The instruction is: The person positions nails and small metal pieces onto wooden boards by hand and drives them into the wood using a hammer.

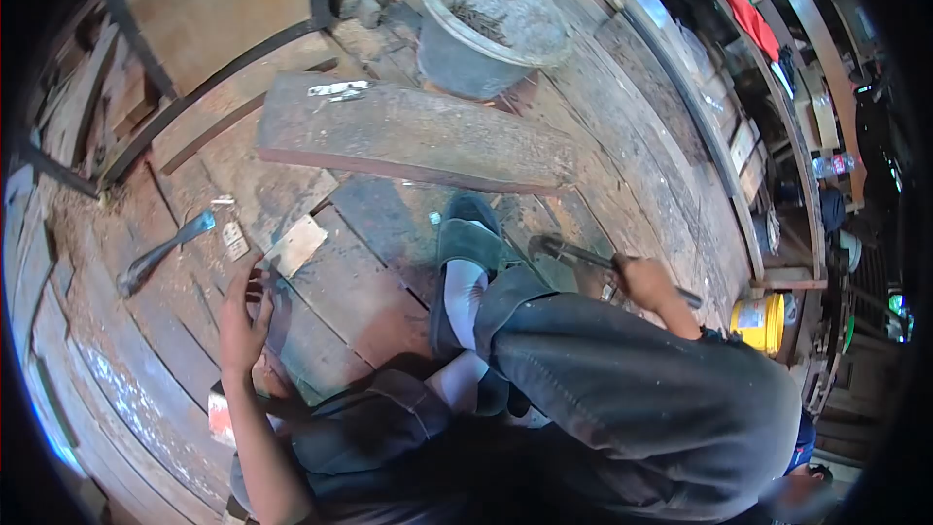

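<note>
My right hand (646, 282) is closed round the dark handle of a hammer (593, 255), whose head lies low beside my shoe. At the left, my left hand (246, 316) is raised above the floorboards with its fingers curved and apart, and I see nothing held in it. Just beyond its fingertips lie a pale square piece (297, 245) and a small hinge-like plate (234, 240). A chisel-like tool (165, 253) with a blue-tinted blade lies further left. Metal pieces (340, 90) rest on a thick wooden plank (408, 131) in front of my feet.
A grey tub (491, 29) holding scraps stands behind the plank. My shoe (468, 233) is near the plank's front edge. At the right are a yellow bucket (758, 323) and cluttered shelves (826, 117). Part of another person (805, 474) shows at the lower right.
</note>
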A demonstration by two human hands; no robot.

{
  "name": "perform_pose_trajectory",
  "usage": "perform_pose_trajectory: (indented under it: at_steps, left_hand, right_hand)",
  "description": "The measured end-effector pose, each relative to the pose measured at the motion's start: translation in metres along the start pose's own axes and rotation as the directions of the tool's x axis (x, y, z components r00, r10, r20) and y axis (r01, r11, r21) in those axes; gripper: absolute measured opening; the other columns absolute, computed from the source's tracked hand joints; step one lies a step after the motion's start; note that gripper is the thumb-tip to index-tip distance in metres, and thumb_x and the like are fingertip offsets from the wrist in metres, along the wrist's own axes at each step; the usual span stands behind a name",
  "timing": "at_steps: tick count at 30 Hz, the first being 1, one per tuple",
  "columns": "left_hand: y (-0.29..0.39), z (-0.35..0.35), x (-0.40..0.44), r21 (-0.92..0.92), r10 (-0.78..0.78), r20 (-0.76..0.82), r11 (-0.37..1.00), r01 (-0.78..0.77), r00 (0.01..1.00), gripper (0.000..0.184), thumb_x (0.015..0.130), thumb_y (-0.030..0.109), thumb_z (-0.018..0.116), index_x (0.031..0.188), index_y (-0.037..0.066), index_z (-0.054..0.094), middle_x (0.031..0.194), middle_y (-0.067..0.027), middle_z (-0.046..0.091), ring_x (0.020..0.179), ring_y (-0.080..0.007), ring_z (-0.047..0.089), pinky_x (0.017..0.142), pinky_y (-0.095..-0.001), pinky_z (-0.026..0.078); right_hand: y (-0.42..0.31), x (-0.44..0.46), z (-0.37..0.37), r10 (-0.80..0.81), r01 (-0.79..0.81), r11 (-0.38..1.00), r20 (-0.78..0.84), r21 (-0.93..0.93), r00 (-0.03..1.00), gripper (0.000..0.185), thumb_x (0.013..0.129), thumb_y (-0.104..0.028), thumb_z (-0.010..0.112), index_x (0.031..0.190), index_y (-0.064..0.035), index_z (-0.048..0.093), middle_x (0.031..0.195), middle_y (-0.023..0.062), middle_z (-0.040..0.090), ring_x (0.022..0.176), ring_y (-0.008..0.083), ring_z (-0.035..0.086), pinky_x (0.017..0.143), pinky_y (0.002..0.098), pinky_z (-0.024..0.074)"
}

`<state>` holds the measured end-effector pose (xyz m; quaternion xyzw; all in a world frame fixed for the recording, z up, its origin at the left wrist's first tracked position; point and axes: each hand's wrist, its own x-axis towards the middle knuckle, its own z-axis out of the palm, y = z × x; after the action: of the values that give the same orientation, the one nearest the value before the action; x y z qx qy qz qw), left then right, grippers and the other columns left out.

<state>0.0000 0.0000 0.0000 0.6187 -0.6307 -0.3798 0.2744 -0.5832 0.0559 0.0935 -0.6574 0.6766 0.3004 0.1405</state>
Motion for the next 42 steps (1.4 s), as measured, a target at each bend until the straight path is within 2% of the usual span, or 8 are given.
perform_pose_trajectory:
  at_steps: [7,15,28,31,33,34,36,42]
  left_hand:
    - [0.01,0.031,0.019,0.032,0.022,0.06,0.999,-0.024,0.998,0.058,0.083,-0.009,0.059,0.138,0.007,0.052,0.108,-0.0116,0.063,0.087,-0.02,0.062,0.082,-0.0319,0.051]
    - [-0.009,0.039,0.009,0.034,0.022,0.018,0.999,-0.023,1.0,0.052,0.087,-0.008,0.057,0.137,0.006,0.053,0.111,-0.0113,0.063,0.088,-0.018,0.062,0.081,-0.0306,0.052]
    - [0.003,0.038,0.003,-0.054,0.034,-0.131,0.998,-0.041,0.991,0.043,0.091,-0.005,0.054,0.133,0.005,0.055,0.106,-0.0084,0.063,0.091,-0.0143,0.063,0.083,-0.0273,0.051]
    - [0.045,0.063,0.014,-0.298,-0.012,-0.234,0.953,-0.059,0.972,0.042,0.092,-0.006,0.054,0.133,0.003,0.055,0.106,-0.0078,0.064,0.091,-0.0118,0.062,0.084,-0.0263,0.051]
    - [0.082,0.087,0.026,-0.459,0.009,-0.159,0.885,-0.082,0.987,0.041,0.092,-0.006,0.057,0.132,0.002,0.054,0.105,-0.0068,0.066,0.089,-0.0106,0.062,0.084,-0.0246,0.051]
    - [0.105,0.1,0.032,-0.521,0.007,-0.152,0.849,-0.086,0.988,0.043,0.091,-0.006,0.059,0.132,0.002,0.053,0.105,-0.0073,0.067,0.09,-0.0108,0.063,0.084,-0.024,0.051]
    - [0.149,0.128,0.047,-0.663,-0.017,-0.138,0.745,-0.08,0.99,0.047,0.089,-0.007,0.063,0.133,0.002,0.05,0.105,-0.0086,0.068,0.091,-0.0114,0.065,0.084,-0.0235,0.051]
    - [0.197,0.199,0.079,-0.866,0.009,-0.067,0.497,-0.063,0.998,0.052,0.086,-0.008,0.068,0.133,0.002,0.047,0.108,-0.0137,0.068,0.098,-0.0148,0.066,0.086,-0.0256,0.053]
  right_hand:
    - [0.001,0.025,0.06,-0.03,0.058,0.961,-0.106,0.269,0.994,0.018,0.093,-0.021,0.056,0.102,-0.0061,0.059,0.099,0.0156,0.065,0.092,0.0384,0.064,0.075,0.0495,0.0526]
    - [-0.005,0.132,-0.02,-0.005,0.39,0.833,-0.701,0.392,0.714,0.018,0.092,-0.02,0.063,0.1,-0.0033,0.065,0.092,0.0156,0.064,0.086,0.0364,0.064,0.075,0.0445,0.0516]
    - [-0.035,0.178,-0.017,0.101,0.237,0.871,-0.629,0.431,0.771,0.013,0.088,-0.018,0.068,0.098,-0.0109,0.07,0.094,0.009,0.066,0.083,0.03,0.065,0.072,0.0422,0.0518]
    - [-0.071,0.167,-0.022,0.097,0.467,0.609,-0.644,0.641,0.759,0.012,0.092,-0.017,0.066,0.098,-0.007,0.069,0.091,0.0069,0.067,0.076,0.0216,0.065,0.067,0.0356,0.0517]
    - [-0.103,0.139,-0.037,-0.029,0.362,-0.107,-0.366,0.926,0.93,0.017,0.097,-0.018,0.064,0.1,-0.0022,0.068,0.088,0.0037,0.066,0.072,0.012,0.062,0.062,0.0264,0.0491]
    - [-0.118,0.129,-0.04,-0.044,0.359,-0.111,-0.366,0.927,0.93,0.017,0.097,-0.018,0.064,0.1,-0.0022,0.068,0.088,0.0037,0.066,0.072,0.012,0.062,0.062,0.0264,0.0491]
    - [-0.138,0.114,-0.044,-0.152,0.198,-0.486,-0.306,0.851,0.94,0.02,0.1,-0.018,0.06,0.109,-0.0021,0.066,0.093,-0.0003,0.064,0.076,0.0081,0.059,0.064,0.0229,0.047]
    - [-0.154,0.095,-0.06,-0.179,0.024,-0.693,-0.203,0.721,0.963,0.021,0.099,-0.021,0.062,0.11,-0.0044,0.067,0.092,-0.0018,0.063,0.075,0.0064,0.056,0.066,0.0238,0.0468]
